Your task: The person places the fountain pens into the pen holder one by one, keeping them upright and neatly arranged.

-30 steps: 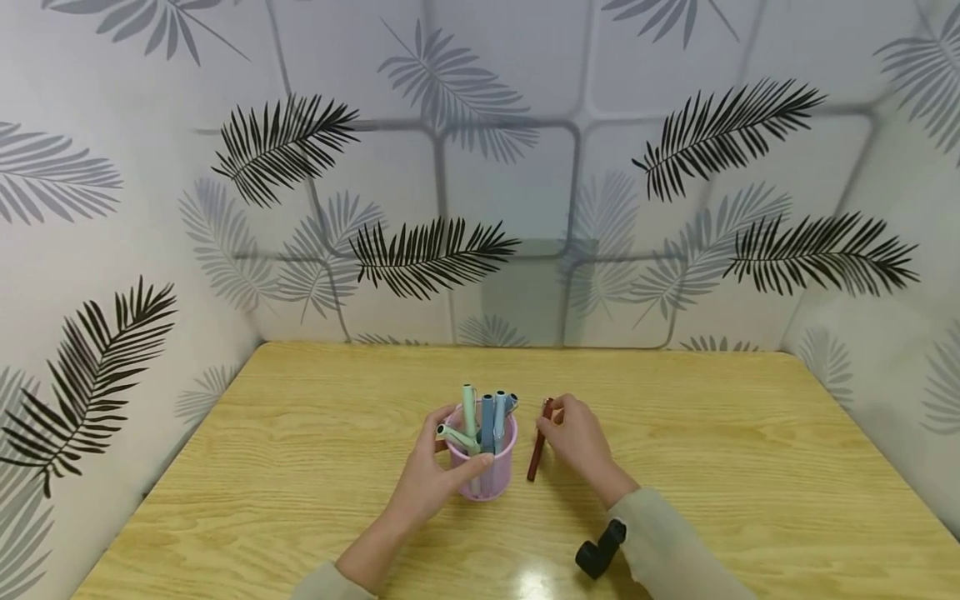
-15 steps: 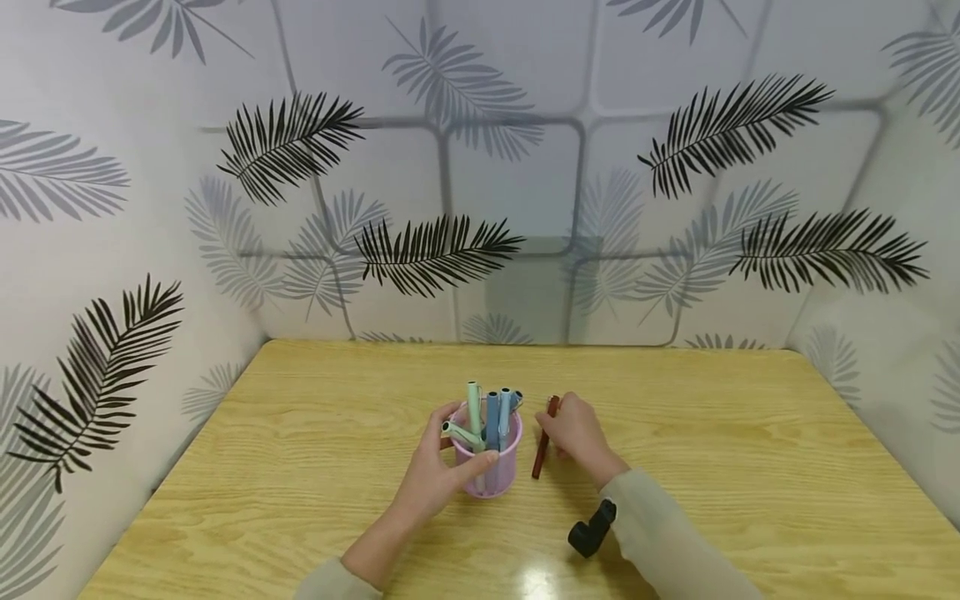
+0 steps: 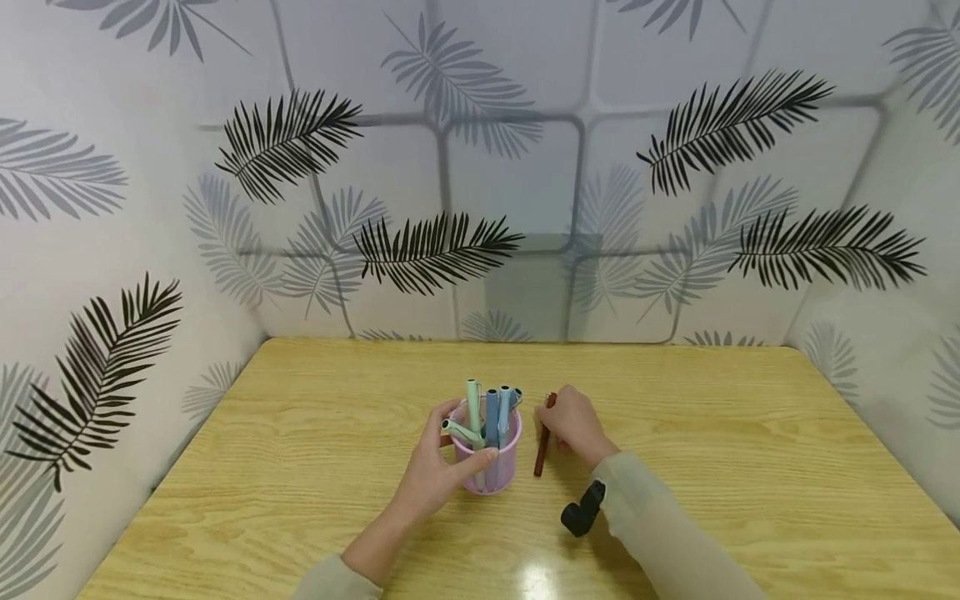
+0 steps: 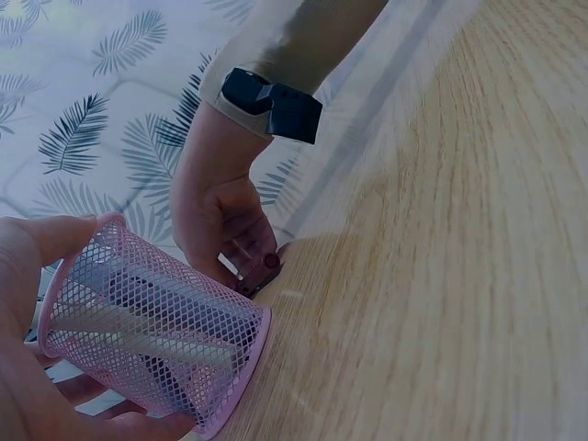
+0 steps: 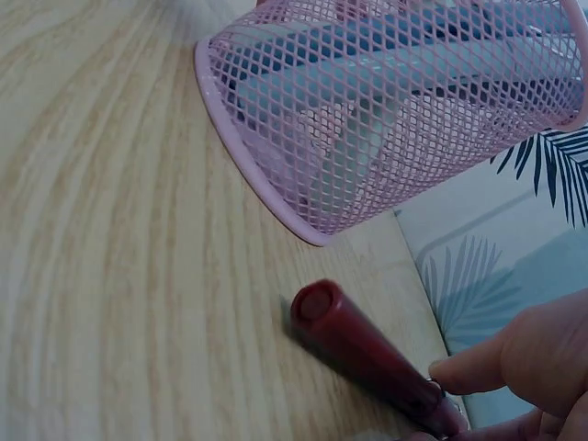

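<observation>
My left hand (image 3: 433, 482) grips a pink mesh pen cup (image 3: 501, 477), thumb across the near side and fingers round the left and back. Several pens stand in the cup, among them a light green pen (image 3: 473, 405), a blue pen (image 3: 492, 410) and a light blue pen (image 3: 504, 407); another green pen (image 3: 461, 432) leans left over the rim. Just right of the cup a dark red pen (image 3: 542, 454) lies along the tabletop. My right hand (image 3: 579, 423) pinches its far end between thumb and fingers; in the right wrist view its near end (image 5: 322, 308) points toward the cup's base.
The wood-grain table (image 3: 300, 417) runs back to a leaf-patterned wall covering (image 3: 525, 192), which also rises at both sides. A black wrist camera (image 3: 583, 508) is strapped to the right sleeve and hangs low over the table.
My right hand has closed in round the red pen's far end, its wrist shifting slightly left and away from me. The left hand keeps its hold on the pen cup.
</observation>
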Demonstrator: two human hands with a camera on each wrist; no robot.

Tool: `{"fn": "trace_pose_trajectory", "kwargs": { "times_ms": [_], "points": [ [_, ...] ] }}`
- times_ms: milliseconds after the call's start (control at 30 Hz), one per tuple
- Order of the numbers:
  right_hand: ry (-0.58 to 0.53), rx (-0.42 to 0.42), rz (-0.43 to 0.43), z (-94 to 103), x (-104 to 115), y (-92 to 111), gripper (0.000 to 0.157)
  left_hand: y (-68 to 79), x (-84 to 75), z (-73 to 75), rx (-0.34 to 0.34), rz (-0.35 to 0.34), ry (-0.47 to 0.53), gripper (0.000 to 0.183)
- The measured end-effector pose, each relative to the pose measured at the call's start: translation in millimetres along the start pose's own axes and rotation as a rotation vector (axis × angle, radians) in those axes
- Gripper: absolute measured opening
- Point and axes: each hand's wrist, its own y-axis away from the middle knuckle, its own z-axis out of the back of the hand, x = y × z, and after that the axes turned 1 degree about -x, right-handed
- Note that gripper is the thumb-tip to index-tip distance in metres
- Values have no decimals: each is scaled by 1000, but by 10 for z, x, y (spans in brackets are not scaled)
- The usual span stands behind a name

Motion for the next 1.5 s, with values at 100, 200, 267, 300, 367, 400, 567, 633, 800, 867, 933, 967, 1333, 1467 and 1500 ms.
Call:
{"fn": "trace_pose_trajectory", "kwargs": {
  "times_ms": [100,200,267,300,367,400,567,633,800,867,933,967,1333,1467,1500],
  "points": [
    [22,12,-16,4,3,-23,23,2,9,-1,0,7,1,81],
    [53,23,-22,8,16,-39,18,0,8,1,-3,6,-1,81],
    [75,29,-13,12,28,-41,19,-3,8,3,-4,1,1,81],
    [85,31,-8,18,36,-38,19,-4,10,4,-2,-3,3,81],
    [104,37,-1,28,49,-33,20,-4,12,7,1,-12,5,80],
    [114,41,1,33,55,-29,20,-4,15,7,2,-15,7,80],
    [140,51,4,56,68,-18,11,-6,26,3,6,-3,7,80],
    [132,49,9,68,73,-11,8,-4,26,-1,6,10,9,81],
    [82,25,26,104,82,6,15,-1,21,-2,1,6,10,81],
    [68,12,33,115,84,12,17,-2,17,-1,-3,1,6,81],
    [53,-3,48,125,90,22,20,-3,16,0,-4,-1,4,80],
    [47,-13,58,132,95,29,21,-4,14,0,-3,-1,2,80],
    [-73,-104,127,236,168,99,33,-2,16,-3,-4,5,-6,80],
    [-138,-124,134,263,188,118,31,-1,12,-4,-2,-3,4,78],
    [-150,-129,141,272,194,124,31,0,6,-5,-2,-3,5,78]
  ]
}}
